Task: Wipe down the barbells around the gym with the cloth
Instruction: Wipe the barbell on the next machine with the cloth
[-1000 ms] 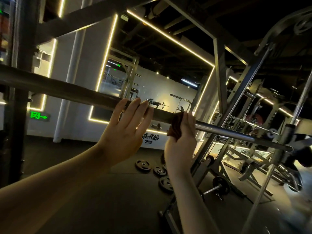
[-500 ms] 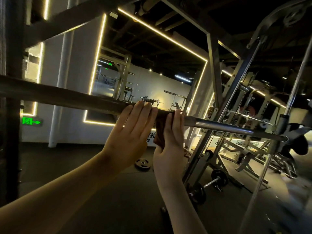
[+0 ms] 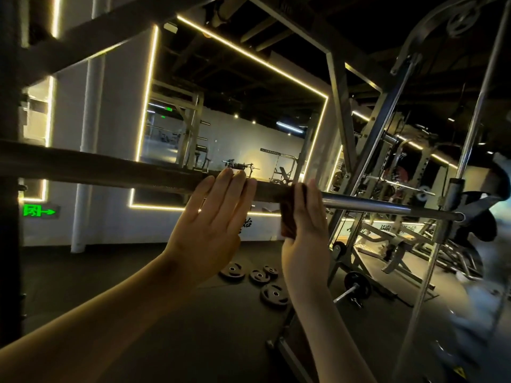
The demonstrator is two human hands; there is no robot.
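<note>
A: What is changing on the barbell [image 3: 110,170]?
B: The right hand [image 3: 307,230], gripping the cloth [image 3: 287,220] round it, is sliding back from the flat, released left hand [image 3: 209,230]; the mid-shaft is getting rubbed.

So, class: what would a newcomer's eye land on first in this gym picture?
The long barbell crossing the middle of the view draws the eye first, with the left hand resting flat on it and the right hand holding a dark cloth against it just to the right. Behind, a glowing yellow light strip outlines a big rectangle on the wall, and a green exit sign shines at far left.
</note>
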